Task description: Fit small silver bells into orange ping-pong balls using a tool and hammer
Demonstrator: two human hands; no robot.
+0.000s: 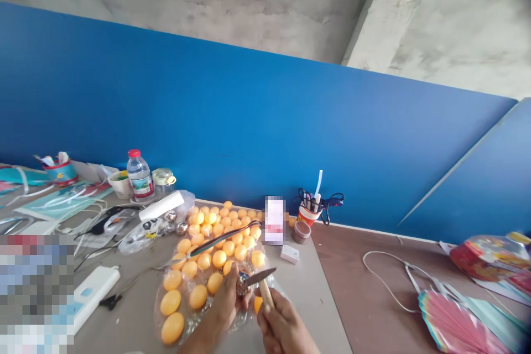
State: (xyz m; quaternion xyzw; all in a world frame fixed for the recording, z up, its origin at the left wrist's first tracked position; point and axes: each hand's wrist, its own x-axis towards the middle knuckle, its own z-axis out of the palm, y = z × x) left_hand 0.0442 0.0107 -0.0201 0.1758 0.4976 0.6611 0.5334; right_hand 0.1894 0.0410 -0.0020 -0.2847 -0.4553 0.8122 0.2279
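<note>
My left hand (227, 301) is closed around a small shiny silver ball (243, 284), low in the middle of the view. In my right hand (282, 323) is a small hammer-like tool (266, 294) with a pale wooden handle and a dark metal head tapering to a point on the right. The other end of that head lies at or very near the silver ball; I cannot tell if they touch. Under and behind my hands, many orange ping-pong balls (204, 261) lie in clear plastic. A dark striped strap (224, 239) runs across them.
Left of the balls lie a white power strip (93, 293), cables and plastic bags (143, 235). Behind stand a water bottle (140, 177) and glass jar (164, 181). At the back right are a cup of cables (310, 213), a brown tub (301, 232) and small white box (290, 254).
</note>
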